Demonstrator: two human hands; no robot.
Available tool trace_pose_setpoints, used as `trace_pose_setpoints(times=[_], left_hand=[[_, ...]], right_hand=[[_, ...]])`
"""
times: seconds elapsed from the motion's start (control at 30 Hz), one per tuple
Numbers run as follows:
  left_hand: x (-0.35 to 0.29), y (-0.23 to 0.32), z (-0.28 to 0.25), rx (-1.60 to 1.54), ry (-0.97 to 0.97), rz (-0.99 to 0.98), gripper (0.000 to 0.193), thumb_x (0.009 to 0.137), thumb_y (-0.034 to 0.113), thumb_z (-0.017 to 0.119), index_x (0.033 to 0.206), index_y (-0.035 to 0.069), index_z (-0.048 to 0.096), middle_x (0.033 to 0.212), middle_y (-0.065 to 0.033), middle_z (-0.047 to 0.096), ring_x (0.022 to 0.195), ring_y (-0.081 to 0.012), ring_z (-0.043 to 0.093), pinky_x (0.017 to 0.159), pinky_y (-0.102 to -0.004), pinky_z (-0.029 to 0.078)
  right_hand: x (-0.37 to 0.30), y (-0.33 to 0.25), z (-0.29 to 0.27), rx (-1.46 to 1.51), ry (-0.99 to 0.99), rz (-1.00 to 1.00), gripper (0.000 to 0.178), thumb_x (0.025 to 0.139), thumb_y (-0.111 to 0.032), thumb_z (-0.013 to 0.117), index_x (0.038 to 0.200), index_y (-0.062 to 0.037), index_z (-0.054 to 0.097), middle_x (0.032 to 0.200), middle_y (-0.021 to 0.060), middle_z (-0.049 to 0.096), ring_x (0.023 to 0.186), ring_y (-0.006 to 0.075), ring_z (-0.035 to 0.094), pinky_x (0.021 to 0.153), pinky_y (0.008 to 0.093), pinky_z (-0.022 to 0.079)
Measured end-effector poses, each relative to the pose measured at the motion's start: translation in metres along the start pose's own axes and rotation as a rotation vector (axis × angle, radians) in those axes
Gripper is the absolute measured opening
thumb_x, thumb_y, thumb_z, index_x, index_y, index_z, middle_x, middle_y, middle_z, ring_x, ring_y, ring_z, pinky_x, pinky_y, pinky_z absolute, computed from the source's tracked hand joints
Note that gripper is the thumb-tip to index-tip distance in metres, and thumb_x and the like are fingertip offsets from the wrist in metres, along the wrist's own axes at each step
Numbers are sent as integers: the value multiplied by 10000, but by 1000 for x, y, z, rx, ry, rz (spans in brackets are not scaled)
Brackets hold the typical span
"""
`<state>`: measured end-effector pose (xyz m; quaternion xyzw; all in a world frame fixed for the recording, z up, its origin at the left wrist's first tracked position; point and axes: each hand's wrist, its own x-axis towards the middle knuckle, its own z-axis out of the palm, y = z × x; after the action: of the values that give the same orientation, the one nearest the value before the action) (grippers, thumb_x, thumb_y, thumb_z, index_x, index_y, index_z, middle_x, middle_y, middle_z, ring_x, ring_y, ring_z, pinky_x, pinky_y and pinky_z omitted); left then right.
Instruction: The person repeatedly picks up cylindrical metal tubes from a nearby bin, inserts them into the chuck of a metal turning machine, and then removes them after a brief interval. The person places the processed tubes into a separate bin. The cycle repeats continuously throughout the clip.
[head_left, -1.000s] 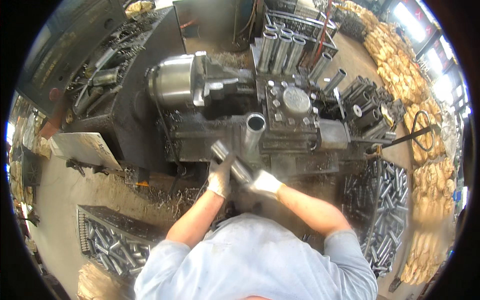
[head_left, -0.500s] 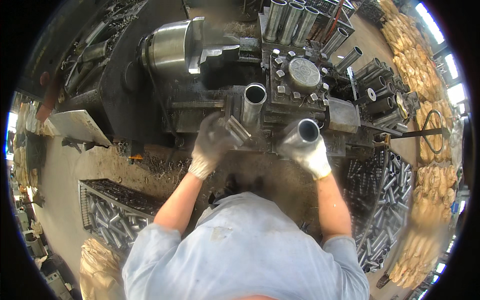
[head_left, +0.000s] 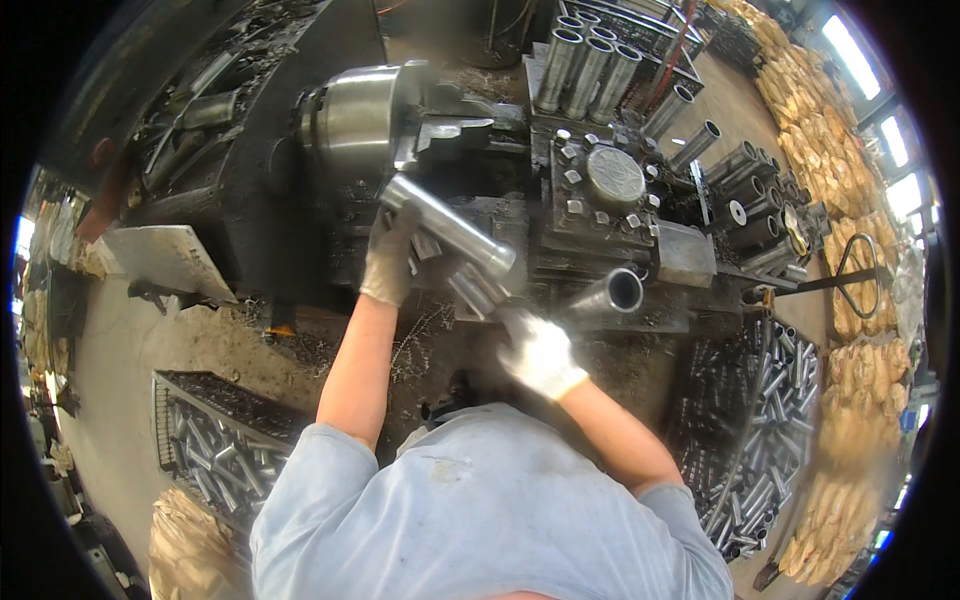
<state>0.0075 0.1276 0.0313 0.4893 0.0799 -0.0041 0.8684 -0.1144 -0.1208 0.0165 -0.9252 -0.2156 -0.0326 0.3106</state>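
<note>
My left hand (head_left: 388, 250), in a soiled glove, is closed around a shiny metal tube (head_left: 450, 225). The tube slants across in front of the chuck (head_left: 365, 118), its far end up by my fingers and a collared end down to the right. My right hand (head_left: 540, 352), in a white glove with dark fingertips, is curled at the near end of a short grey metal piece (head_left: 474, 290); blur hides its exact kind. Right of this hand, a second metal tube (head_left: 605, 293) leans on the machine with its open end facing up, apart from both hands.
Several tubes (head_left: 590, 75) stand behind the round-topped tool post (head_left: 612, 175), and more cluster at its right. Crates of short tubes stand on the floor at the left (head_left: 215, 455) and right (head_left: 765, 440). Brown wrapped bundles (head_left: 870, 400) line the right side.
My left hand has taken up the standing tube and tilted it toward the chuck. My right hand has left the other tube and moved left to the short metal piece.
</note>
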Motion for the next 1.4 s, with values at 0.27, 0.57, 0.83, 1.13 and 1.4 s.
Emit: trace_pose_setpoints(times=[0.27, 0.57, 0.83, 1.13, 1.4], left_hand=[[-30, -11, -68, -583, -57, -266, 922, 1013, 851, 348, 1278, 28, 670, 1115, -195, 759, 921, -356, 771, 818, -530, 661], [-50, -26, -10, -409, -148, -153, 848, 1088, 725, 387, 1560, 27, 488, 1487, -191, 620, 1372, -353, 602, 1218, -496, 436], [44, -82, 25, 51, -434, -556, 601, 1091, 570, 530, 1413, 76, 645, 1268, -150, 732, 1142, -306, 721, 995, -422, 587], [62, -41, 23, 1166, -139, -44, 469, 1013, 360, 709, 1371, 60, 683, 1264, -198, 759, 1165, -329, 734, 1012, -399, 566], [-78, -64, -129, 322, 498, -167, 368, 1041, 217, 675, 1307, -37, 698, 1141, -128, 766, 960, -186, 719, 873, -341, 592]], right_hand=[[79, 17, 41, -221, -61, 62, 322, 906, -285, 722, 1137, -64, 682, 899, 218, 753, 791, 410, 754, 728, 518, 616], [109, -49, -20, 504, -356, 589, 720, 796, -422, 886, 1318, 31, 684, 1087, 211, 770, 988, 264, 744, 887, 376, 595], [101, -64, -116, 697, -221, 256, 843, 694, -253, 926, 1423, 2, 588, 1158, 227, 752, 978, 288, 767, 852, 405, 622], [304, 43, -211, -1064, -335, -155, 728, 790, -158, 820, 1479, -134, 585, 1149, 154, 712, 1021, 347, 759, 851, 471, 633], [360, 117, -132, -278, -716, 48, 744, 611, -298, 869, 1268, 1, 690, 1085, 248, 784, 994, 381, 770, 870, 456, 610]])
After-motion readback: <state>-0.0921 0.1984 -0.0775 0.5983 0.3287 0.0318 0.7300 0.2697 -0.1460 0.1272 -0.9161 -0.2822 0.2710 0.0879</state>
